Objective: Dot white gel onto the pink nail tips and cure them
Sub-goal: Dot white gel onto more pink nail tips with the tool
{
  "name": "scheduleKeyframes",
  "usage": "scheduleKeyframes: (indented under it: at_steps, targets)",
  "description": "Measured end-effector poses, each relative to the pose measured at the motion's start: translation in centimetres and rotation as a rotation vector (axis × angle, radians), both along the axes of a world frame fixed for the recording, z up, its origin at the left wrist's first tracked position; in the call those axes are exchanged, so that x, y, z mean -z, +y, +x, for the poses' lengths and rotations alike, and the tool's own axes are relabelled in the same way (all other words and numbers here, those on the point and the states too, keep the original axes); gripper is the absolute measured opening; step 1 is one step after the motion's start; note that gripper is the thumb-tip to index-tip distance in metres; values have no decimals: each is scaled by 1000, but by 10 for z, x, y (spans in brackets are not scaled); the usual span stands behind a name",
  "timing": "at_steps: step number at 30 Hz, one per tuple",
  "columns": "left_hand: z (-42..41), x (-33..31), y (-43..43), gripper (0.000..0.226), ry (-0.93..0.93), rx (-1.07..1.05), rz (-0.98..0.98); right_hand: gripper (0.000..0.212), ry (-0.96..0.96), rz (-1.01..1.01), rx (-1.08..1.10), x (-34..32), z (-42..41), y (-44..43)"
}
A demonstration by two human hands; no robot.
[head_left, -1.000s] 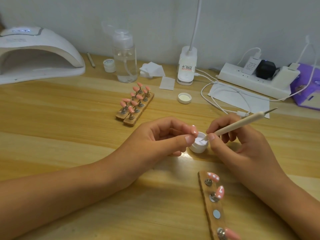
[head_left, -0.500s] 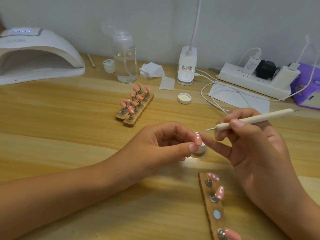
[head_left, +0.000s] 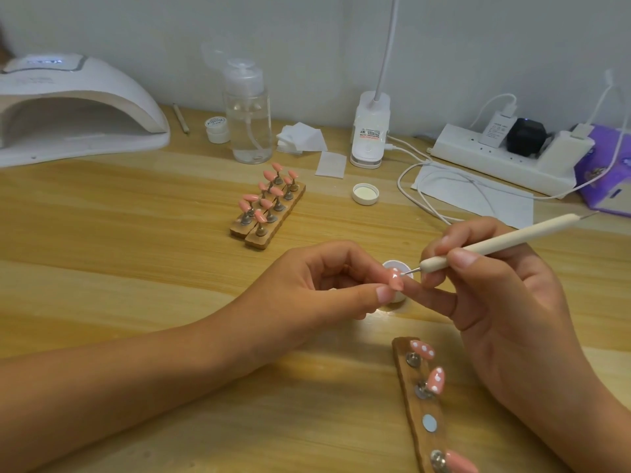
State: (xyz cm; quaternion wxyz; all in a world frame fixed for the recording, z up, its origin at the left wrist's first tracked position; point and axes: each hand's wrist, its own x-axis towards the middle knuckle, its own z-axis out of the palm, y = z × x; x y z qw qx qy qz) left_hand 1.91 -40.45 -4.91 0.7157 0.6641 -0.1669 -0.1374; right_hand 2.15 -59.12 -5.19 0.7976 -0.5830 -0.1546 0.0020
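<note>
Left hand [head_left: 317,288] and bare forearm at lower left of frame, right hand [head_left: 505,302] and bare forearm at lower right, fingernails short and rounded (thumbnails clearest), wrists bare to frame edge.

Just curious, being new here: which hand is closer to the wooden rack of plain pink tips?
Left. The left hand, pinching a nail tip, sits just on the near side of the rack; the right hand, holding the dotting pen, is farther off to the right.
</note>
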Motion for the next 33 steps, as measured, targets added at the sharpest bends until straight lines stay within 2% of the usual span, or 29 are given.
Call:
scheduleKeyframes:
  at_steps: [33]
  targets:
    - [1, 1, 0, 10, -2, 1, -3, 5, -3, -2, -34, 3, 2, -2]
